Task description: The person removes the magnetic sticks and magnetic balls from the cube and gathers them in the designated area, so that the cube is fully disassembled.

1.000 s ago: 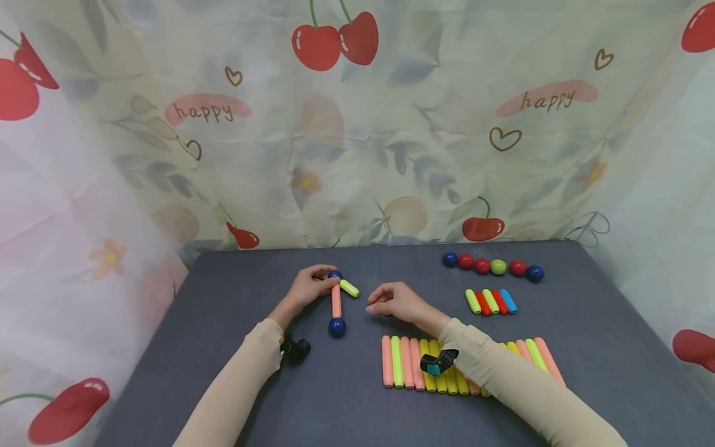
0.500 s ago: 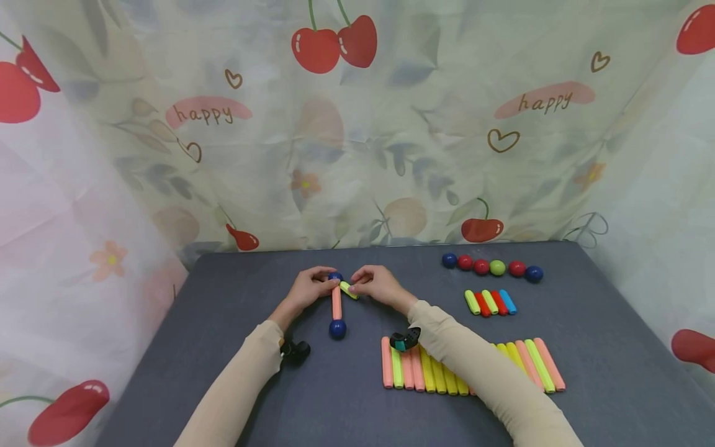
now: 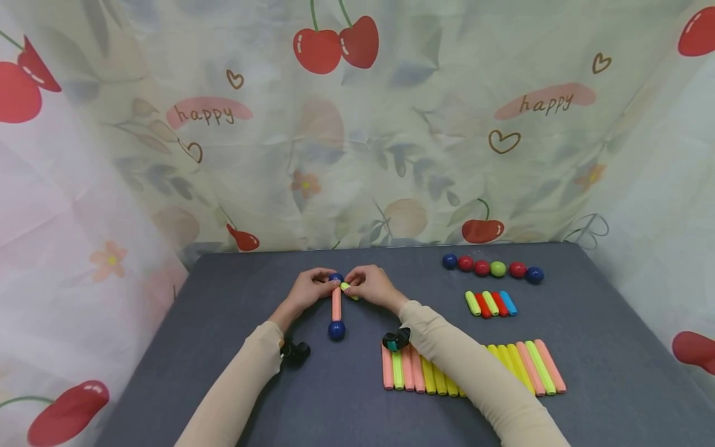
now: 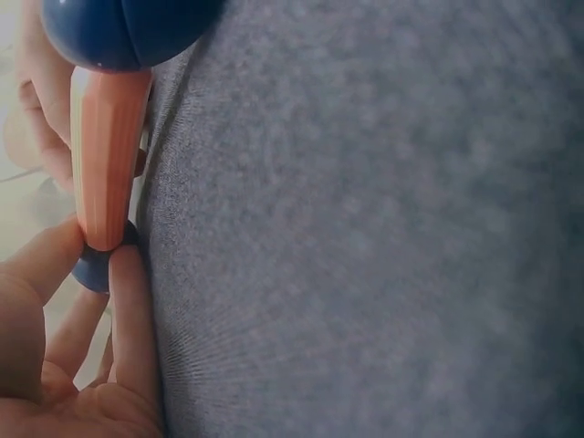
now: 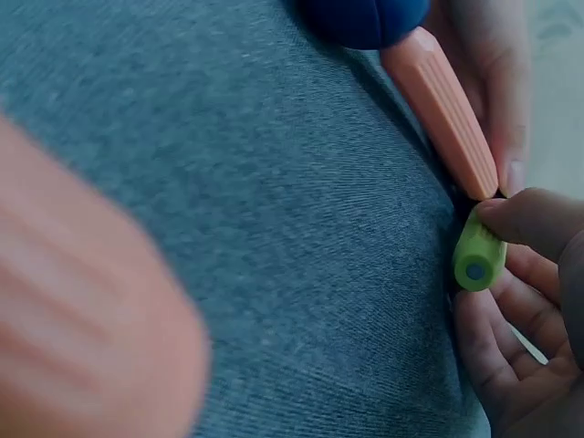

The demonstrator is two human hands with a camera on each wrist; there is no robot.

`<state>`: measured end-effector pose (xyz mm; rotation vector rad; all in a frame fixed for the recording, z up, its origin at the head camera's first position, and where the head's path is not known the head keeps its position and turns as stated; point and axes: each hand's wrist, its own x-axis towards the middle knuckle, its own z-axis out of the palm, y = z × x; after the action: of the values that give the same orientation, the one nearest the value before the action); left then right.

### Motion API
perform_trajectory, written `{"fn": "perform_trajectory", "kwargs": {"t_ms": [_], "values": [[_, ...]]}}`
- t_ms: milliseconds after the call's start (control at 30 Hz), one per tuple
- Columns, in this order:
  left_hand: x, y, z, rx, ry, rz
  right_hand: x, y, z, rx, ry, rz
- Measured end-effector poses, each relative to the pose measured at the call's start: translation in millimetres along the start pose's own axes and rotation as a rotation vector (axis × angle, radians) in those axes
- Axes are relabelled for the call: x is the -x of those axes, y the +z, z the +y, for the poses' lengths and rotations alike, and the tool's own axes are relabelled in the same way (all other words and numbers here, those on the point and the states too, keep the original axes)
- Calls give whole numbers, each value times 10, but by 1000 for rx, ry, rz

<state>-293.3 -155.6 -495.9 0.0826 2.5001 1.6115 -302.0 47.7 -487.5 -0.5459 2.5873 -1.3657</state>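
Observation:
A pink rod [image 3: 336, 305] with a blue ball at each end lies on the dark table, pointing away from me. My left hand [image 3: 308, 290] pinches the far blue ball [image 3: 336, 277] where it meets the rod, as the left wrist view also shows. The near blue ball [image 3: 337, 330] is untouched. My right hand [image 3: 375, 287] holds a short yellow-green rod [image 5: 479, 251] between thumb and fingers. Its inner end is right at the far ball, angled off to the right of the pink rod. The free end shows a small grey disc in the right wrist view.
A row of blue, red and green balls [image 3: 498, 269] lies at the back right. In front of it are several short rods [image 3: 490, 303] in yellow-green, red and blue. Long pink and yellow rods [image 3: 527, 367] lie side by side under my right forearm. A printed curtain [image 3: 357, 155] stands behind the table.
My right hand has moved left and away from me, from beside the parts to the short yellow-green rod, and taken hold of it. The left hand stays at the far ball.

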Motion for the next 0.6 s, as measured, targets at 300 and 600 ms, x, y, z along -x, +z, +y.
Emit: {"fn": "perform_trajectory", "kwargs": {"t_ms": [300,600], "values": [[22,-24,27,-11,11,1,5,-50,6,-3,-13,-38],[12,-14,21,-10,7,0,15,-71,46,-48,-21,-59]]}}
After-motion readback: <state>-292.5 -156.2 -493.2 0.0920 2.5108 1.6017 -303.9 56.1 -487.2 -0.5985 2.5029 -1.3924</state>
